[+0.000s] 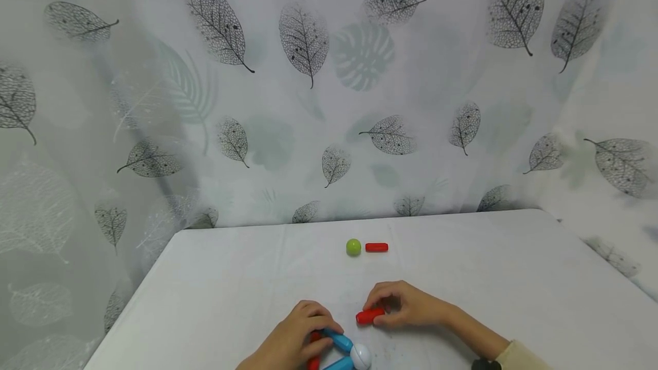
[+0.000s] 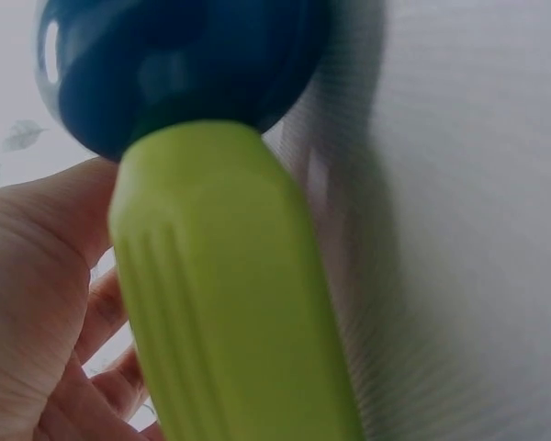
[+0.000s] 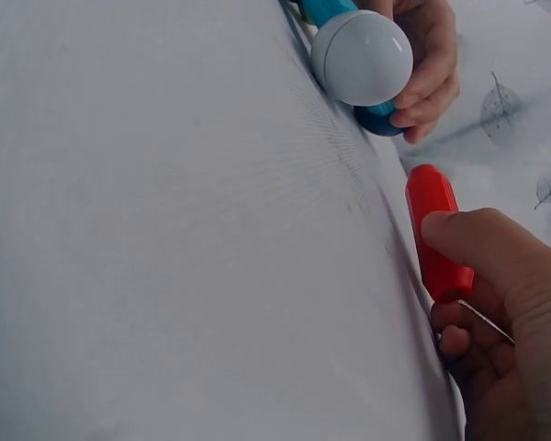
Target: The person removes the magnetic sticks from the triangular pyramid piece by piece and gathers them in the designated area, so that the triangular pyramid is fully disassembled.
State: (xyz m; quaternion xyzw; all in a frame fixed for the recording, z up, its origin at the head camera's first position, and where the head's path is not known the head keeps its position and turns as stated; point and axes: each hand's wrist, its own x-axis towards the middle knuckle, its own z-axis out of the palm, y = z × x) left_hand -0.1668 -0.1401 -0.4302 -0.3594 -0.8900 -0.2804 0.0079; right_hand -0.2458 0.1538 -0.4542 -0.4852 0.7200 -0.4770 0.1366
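Observation:
My right hand [image 1: 408, 304] pinches a short red rod [image 1: 369, 317] between thumb and fingers, low over the white table. In the right wrist view the thumb lies along the red rod [image 3: 433, 230]. My left hand [image 1: 298, 336] grips a blue rod [image 1: 338, 340] whose end meets a white ball [image 1: 361, 356]. A second blue rod [image 1: 339, 364] joins that ball from below. Another red rod [image 1: 314, 353] shows partly behind the left fingers. Close to the left wrist camera are a green rod [image 2: 225, 294] and a dark blue ball [image 2: 184, 64], touching each other.
Toward the back of the white table [image 1: 231, 278] lie a green ball [image 1: 353, 247] and a red rod [image 1: 377, 247], slightly apart. A leaf-patterned curtain [image 1: 308, 113] hangs behind the table's far edge.

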